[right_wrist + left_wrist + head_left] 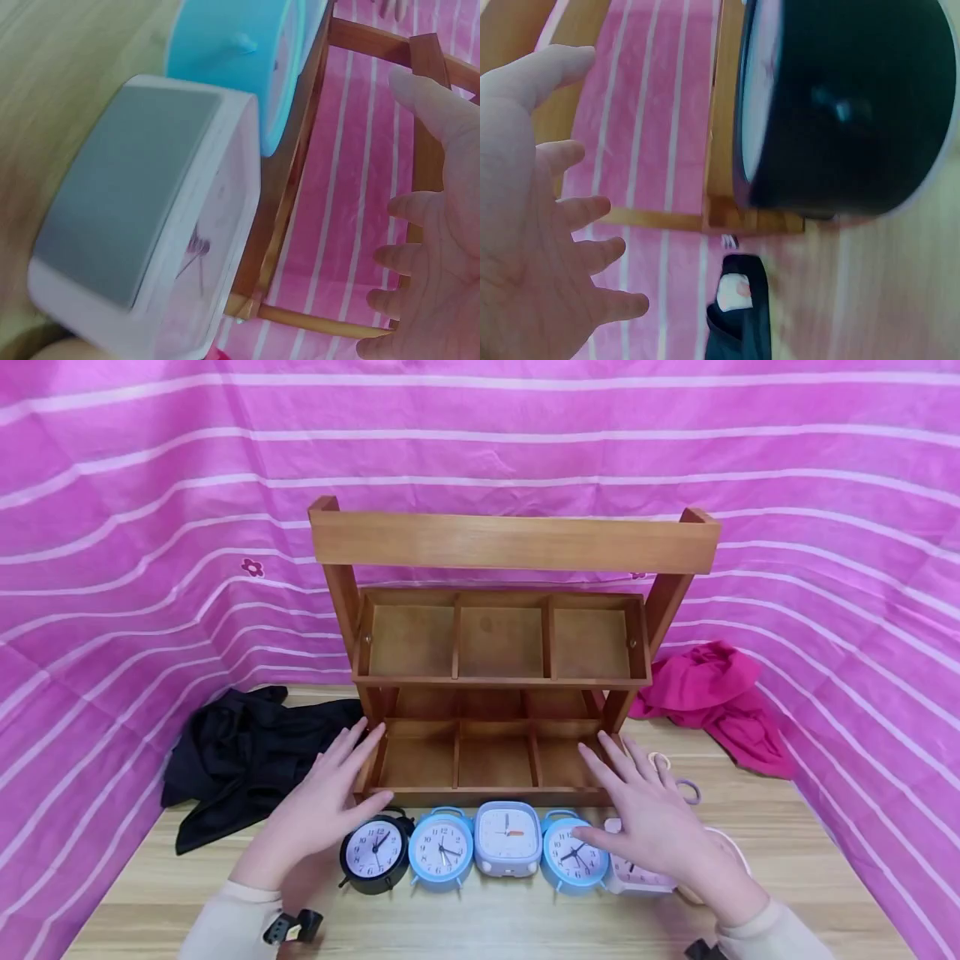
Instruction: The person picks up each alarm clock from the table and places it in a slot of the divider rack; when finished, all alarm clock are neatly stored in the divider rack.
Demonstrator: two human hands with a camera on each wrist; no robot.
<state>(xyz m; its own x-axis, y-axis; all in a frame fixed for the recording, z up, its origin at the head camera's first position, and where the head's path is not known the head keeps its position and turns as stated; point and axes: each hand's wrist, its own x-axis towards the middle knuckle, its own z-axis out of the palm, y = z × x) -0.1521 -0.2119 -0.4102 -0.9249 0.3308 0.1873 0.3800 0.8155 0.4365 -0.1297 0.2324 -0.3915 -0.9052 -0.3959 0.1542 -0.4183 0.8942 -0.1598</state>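
My left hand (318, 802) is held over the table with its fingers spread, just above and left of a black round alarm clock (375, 852). The right hand (648, 818), fingers likewise spread, partly covers a pale pink square clock (637, 877). Neither hand holds anything. Between them stand a blue twin-bell-style clock (441, 847), a lavender square clock (508, 831) and a second blue clock (573, 856), all in one row. In the left wrist view the black clock (847, 105) looms beside the palm; the pink clock (150, 217) fills much of the right wrist view.
Behind the clocks stands a two-tier wooden shelf (502, 681) with bare compartments. Black cloth (247, 756) lies at its left, magenta cloth (712, 702) at its right. Hair-tie-like rings (690, 792) and a round pale-rimmed object (735, 847) sit near the right hand.
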